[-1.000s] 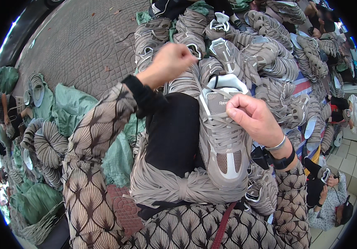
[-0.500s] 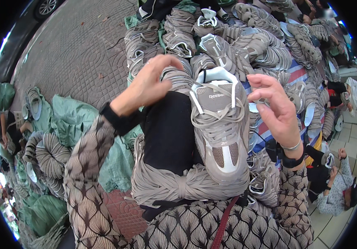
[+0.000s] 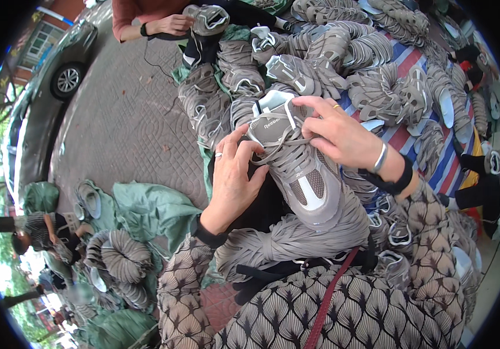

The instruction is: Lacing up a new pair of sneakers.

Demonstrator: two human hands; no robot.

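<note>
A grey-and-white sneaker (image 3: 315,200) rests on my lap, its toe toward me and its tongue standing up. Pale grey shoelace (image 3: 285,152) runs loosely across its upper part. At the shoe's left edge, the fingers of my left hand (image 3: 235,177) close on the lace by the upper eyelets. On the opposite side my right hand (image 3: 343,132) pinches lace beside the collar, thumb and forefinger close together. Under the toe lies a thick tied bundle of grey shoelaces (image 3: 261,247). My fingers partly cover the eyelets.
Stacked grey shoe uppers (image 3: 378,87) spread ahead and right, partly over a striped sheet (image 3: 398,139). Green sacking (image 3: 151,203) and more uppers (image 3: 125,256) lie left on the paving. A co-worker's hand (image 3: 177,24) holds a shoe at the top; a car (image 3: 46,110) stands far left.
Both hands, earlier raised apart beside the shoe, have come in onto its laces. My view has shifted, bringing a co-worker's arm and more of the car into sight.
</note>
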